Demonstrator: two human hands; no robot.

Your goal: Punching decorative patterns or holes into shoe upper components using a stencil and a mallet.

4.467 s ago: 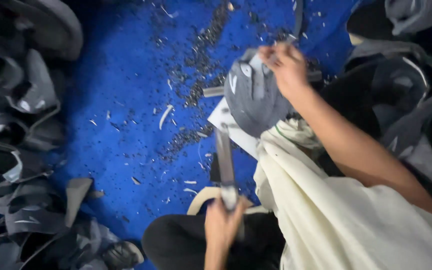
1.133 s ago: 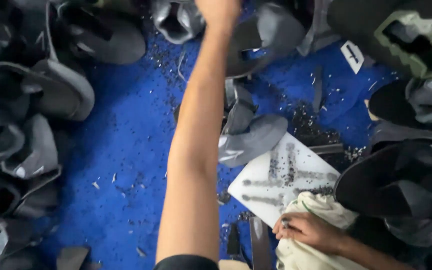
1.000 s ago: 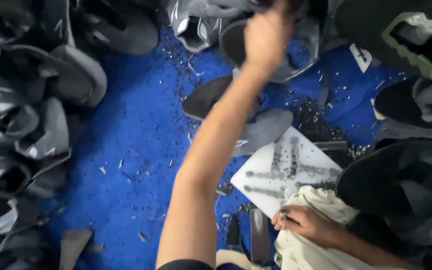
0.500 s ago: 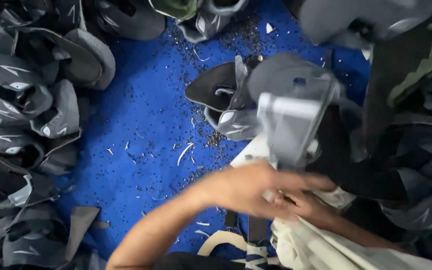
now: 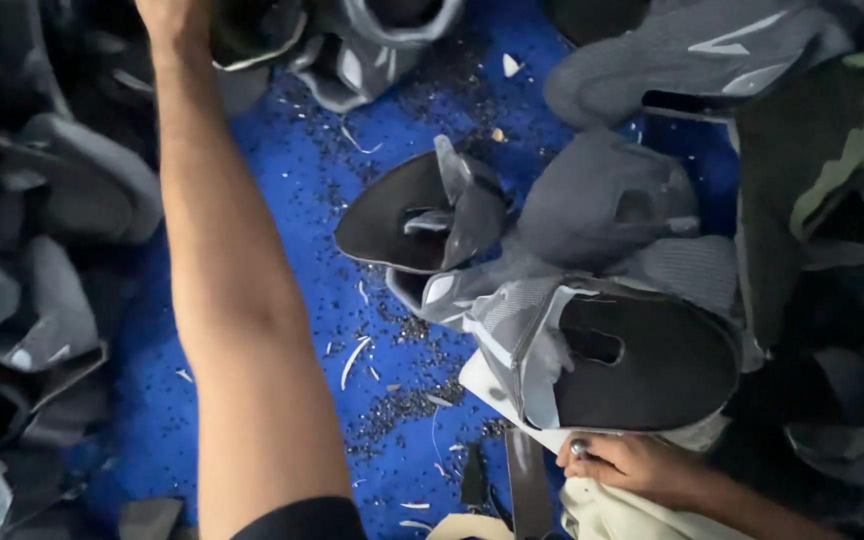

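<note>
Head view, left to right. Along the left edge a heap of dark grey shoe uppers (image 5: 42, 300) is lying on the blue floor covering (image 5: 282, 200). The left arm is stretching up the frame from the bottom edge to the top left, where the left hand (image 5: 174, 15) is sitting at the upper border, right against a dark upper with a pale rim (image 5: 257, 30). Most of that hand is cut off by the frame, so I cannot tell whether its fingers are spread or closed on anything.

Middle of frame: small dark trimmings and pale slivers (image 5: 392, 400) are lying scattered over the blue surface. A black upper with a grey tongue (image 5: 417, 215) is lying open, touching a grey knit upper (image 5: 602, 195) to its right. Just below these, a grey upper with a black lining (image 5: 622, 360) is resting on a pale board (image 5: 487, 385). A dark narrow strip (image 5: 530, 490) is lying below that board, near the bottom edge.

Lower right: the right hand (image 5: 642, 465) is curling closed, fingers together, on a cream cloth (image 5: 617, 515), just beneath the black-lined upper and touching its lower edge. Far right, more dark uppers, one with a green edge (image 5: 842, 150), are piling up in shadow.
</note>
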